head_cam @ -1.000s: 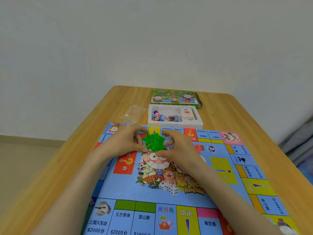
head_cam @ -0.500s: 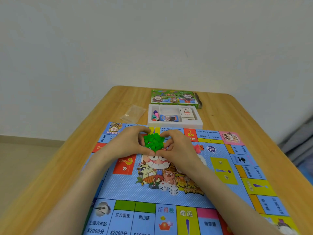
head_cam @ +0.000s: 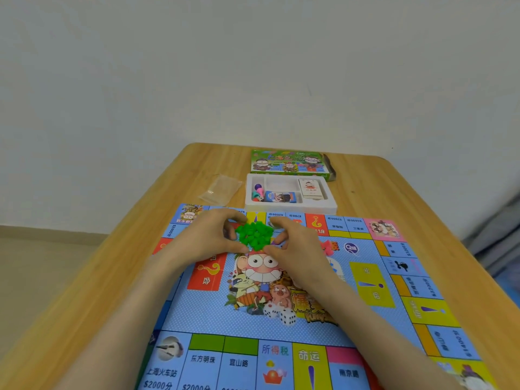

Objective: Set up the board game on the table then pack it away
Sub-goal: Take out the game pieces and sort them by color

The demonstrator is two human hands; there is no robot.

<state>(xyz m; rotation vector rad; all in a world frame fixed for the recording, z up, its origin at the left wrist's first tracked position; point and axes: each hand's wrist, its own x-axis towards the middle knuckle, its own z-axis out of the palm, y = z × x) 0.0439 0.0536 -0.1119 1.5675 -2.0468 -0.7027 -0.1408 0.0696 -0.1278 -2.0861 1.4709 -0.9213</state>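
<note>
Green houses [head_cam: 254,235] sit in a loose heap on the far part of the game board [head_cam: 309,327], ringed by my left hand [head_cam: 205,237] and right hand [head_cam: 298,249], fingers and thumbs curled round the pile's edges. They look light, hard and slick, apt to scatter, so I judge scooping from both sides beats pinching.
</note>
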